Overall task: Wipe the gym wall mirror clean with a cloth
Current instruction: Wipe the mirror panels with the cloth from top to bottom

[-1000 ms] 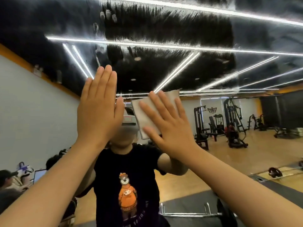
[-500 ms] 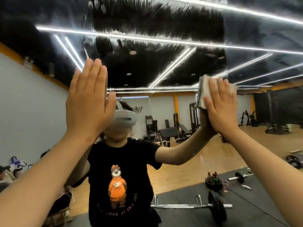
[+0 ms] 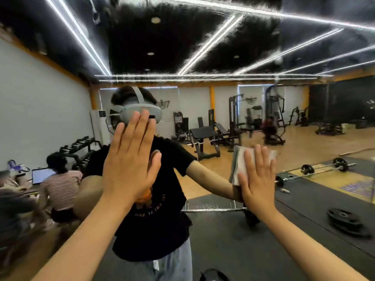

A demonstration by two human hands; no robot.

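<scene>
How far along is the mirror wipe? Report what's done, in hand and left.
Done: no finished patch can be told apart. In hand: the right hand presses the cloth flat on the mirror; the left hand rests flat on it too. Left: streaky haze smears the mirror's upper part.

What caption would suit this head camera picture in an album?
Right hand presses a grey cloth to the gym mirror; left hand flat against it.

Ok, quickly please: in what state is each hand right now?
Left hand: open, fingers straight, palm toward the mirror, holding nothing.
Right hand: open, straight fingers pressing the cloth against the mirror.
</scene>
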